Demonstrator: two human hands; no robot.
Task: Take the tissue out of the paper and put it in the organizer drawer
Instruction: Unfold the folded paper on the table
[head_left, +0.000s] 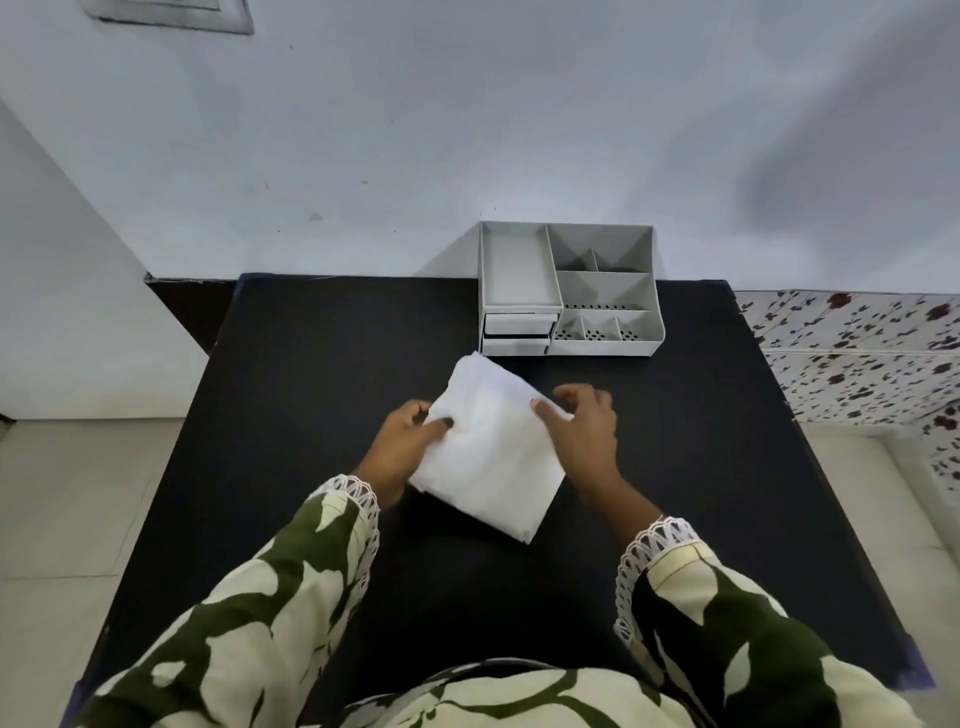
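Gripping the white paper (488, 452), both hands hide its side edges.

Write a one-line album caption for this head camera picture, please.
Both hands, left and right, hold a white paper packet above a black table, near a grey organizer.

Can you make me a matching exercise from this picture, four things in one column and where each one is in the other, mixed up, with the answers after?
Things:
1. left hand
2. right hand
3. white paper packet
4. grey organizer

Places:
A. at the far edge of the black table, against the wall
B. gripping the packet's left edge
C. held over the middle of the table, between both hands
D. at the packet's upper right corner, fingers curled

Pairs: 1-B, 2-D, 3-C, 4-A
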